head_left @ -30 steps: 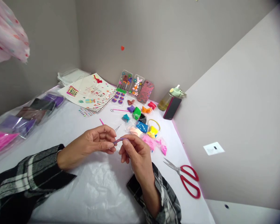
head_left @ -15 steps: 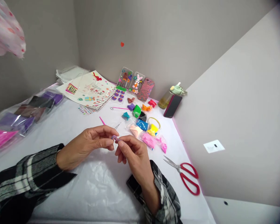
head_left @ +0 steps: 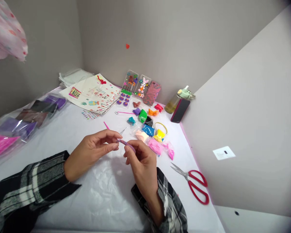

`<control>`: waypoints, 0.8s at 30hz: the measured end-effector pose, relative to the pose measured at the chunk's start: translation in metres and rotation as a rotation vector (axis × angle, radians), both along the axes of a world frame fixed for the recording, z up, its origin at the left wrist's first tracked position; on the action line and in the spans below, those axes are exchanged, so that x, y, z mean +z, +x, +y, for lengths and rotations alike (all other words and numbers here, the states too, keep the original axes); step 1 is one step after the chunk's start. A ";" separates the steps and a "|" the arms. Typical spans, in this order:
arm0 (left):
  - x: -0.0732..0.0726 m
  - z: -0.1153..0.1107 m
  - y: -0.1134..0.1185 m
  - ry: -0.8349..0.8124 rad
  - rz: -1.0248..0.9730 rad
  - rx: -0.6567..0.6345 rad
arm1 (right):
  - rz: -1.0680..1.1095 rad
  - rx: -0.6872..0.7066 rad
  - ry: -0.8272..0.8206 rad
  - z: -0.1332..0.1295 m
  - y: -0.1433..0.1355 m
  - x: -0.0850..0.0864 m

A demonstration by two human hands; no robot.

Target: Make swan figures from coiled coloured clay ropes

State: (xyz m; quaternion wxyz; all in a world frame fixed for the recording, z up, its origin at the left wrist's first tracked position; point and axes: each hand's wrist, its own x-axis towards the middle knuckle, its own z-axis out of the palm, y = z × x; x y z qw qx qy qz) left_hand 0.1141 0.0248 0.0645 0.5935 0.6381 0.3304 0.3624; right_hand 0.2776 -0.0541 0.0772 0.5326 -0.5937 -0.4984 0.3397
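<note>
Between my two hands stretches a thin purple-and-pink strand of modelling clay point(head_left: 124, 142), twisted along its length. My left hand point(head_left: 97, 144) pinches its left end between thumb and fingertips. Thumb and forefinger of my right hand point(head_left: 139, 158) close on the other end, and the rest of those fingers curl under. Both hands are held over the white table cover point(head_left: 92, 200). Just beyond them lie a pink tool point(head_left: 106, 125) and a thin pointed metal tool point(head_left: 123, 130), partly hidden by my left hand.
Several small bags of coloured clay, among them a blue one point(head_left: 147, 130), lie past my right hand. Red-handled scissors point(head_left: 192, 179) rest at the right. Decorated phone cases point(head_left: 142, 86), a bottle point(head_left: 172, 103) and a phone point(head_left: 180, 110) lean or stand at the back.
My right hand has moved slightly right and away from the left. The clay, bunched up before, now shows as a longer strand between them.
</note>
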 end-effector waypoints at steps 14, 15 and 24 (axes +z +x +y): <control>-0.001 0.002 0.002 0.121 0.073 0.017 | -0.080 -0.032 0.016 -0.001 0.001 -0.004; -0.001 0.001 0.003 0.113 0.074 0.018 | -0.077 -0.024 0.013 -0.002 0.000 -0.004; -0.001 0.002 0.000 -0.179 -0.120 0.004 | -0.015 0.015 0.002 -0.003 0.000 -0.004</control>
